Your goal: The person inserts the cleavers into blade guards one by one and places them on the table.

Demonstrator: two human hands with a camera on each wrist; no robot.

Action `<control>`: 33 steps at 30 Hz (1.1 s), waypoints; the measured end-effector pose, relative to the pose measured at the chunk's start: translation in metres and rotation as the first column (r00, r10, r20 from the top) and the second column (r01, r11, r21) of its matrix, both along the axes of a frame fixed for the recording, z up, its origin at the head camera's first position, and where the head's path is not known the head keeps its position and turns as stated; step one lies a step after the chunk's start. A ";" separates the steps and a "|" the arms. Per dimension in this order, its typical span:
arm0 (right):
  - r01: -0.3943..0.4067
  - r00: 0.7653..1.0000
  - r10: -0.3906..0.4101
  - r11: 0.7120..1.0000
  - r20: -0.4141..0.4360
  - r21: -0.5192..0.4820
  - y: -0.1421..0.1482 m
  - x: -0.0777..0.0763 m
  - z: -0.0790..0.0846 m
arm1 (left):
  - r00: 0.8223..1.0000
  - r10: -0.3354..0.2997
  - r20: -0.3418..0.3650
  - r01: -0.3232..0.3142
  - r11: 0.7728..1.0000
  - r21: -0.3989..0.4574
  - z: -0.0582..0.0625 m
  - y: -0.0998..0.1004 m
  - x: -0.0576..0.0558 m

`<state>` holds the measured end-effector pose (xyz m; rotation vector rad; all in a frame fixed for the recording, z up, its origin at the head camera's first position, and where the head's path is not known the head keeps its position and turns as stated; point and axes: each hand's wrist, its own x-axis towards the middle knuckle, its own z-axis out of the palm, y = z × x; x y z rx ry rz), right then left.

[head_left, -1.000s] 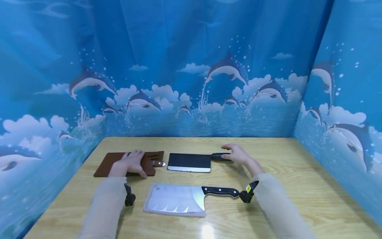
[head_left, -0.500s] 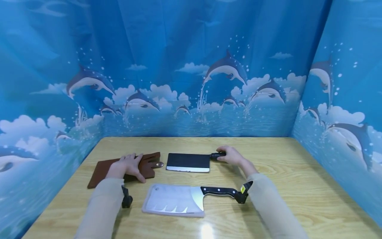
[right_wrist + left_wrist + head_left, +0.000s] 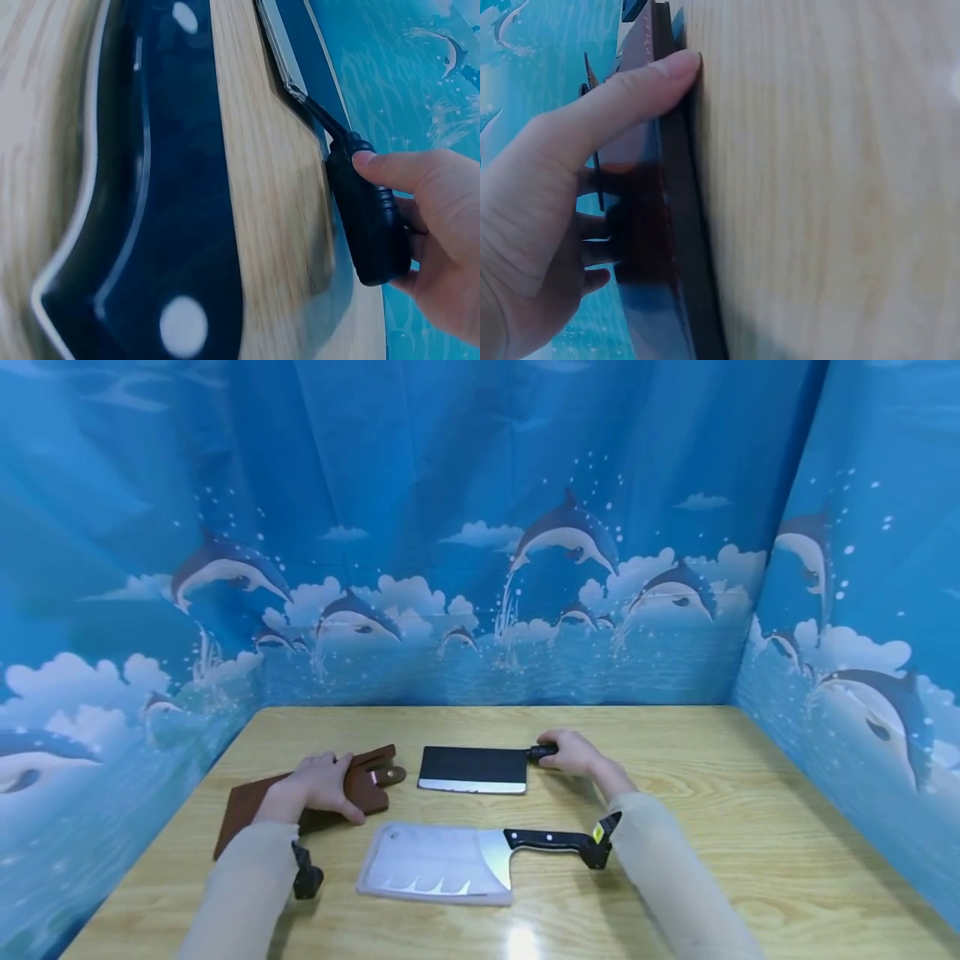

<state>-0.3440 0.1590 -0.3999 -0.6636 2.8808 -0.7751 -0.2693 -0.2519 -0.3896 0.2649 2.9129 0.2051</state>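
Note:
A brown leather knife sheath (image 3: 367, 792) with a snap strap lies slantwise at the left of the table. My left hand (image 3: 318, 783) spans it and grips it, thumb (image 3: 641, 94) on the near edge and fingers toward the far side. At mid-table lies a cleaver with a black blade (image 3: 472, 763) and a bright cutting edge toward me. Its black handle (image 3: 367, 214) is held by my right hand (image 3: 576, 756), the thumb on the near side and the fingers partly hidden behind.
Closer to me lies a second cleaver (image 3: 495, 857), its blade mostly in a whitish translucent cover (image 3: 427, 860), its riveted black handle (image 3: 551, 841) under my right wrist camera. Dolphin-printed curtains (image 3: 480, 543) enclose the table (image 3: 675, 743) at the back and sides.
The sheath has turned, its left end swinging toward me, and moved slightly left with my left hand. My right hand has come down and left onto the black-bladed cleaver's handle and taken hold.

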 end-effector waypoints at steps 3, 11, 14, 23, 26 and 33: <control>0.022 1.000 -0.022 1.000 0.016 0.014 -0.003 0.001 0.000 | 0.999 -0.001 -0.039 0.002 1.000 0.020 -0.002 -0.004 0.006; 0.007 1.000 -0.006 0.984 -0.007 0.178 -0.007 0.002 -0.001 | 0.984 -0.003 -0.175 0.015 0.998 0.064 -0.005 -0.008 0.017; -0.024 0.999 0.034 0.968 -0.036 0.251 -0.009 0.002 0.000 | 0.979 0.006 -0.201 0.010 0.997 0.079 -0.004 -0.010 0.020; -0.066 0.995 0.084 0.963 -0.055 0.260 -0.004 0.004 0.000 | 0.972 0.000 -0.235 0.016 0.998 0.065 -0.002 -0.011 0.024; -0.058 0.997 0.069 0.967 -0.033 0.248 -0.001 0.005 -0.002 | 0.962 -0.013 -0.272 0.023 0.999 0.032 -0.001 -0.010 0.026; -0.047 0.999 0.051 0.978 -0.012 0.202 0.002 0.011 -0.004 | 0.932 -0.037 -0.359 0.040 0.999 0.002 0.003 -0.002 0.033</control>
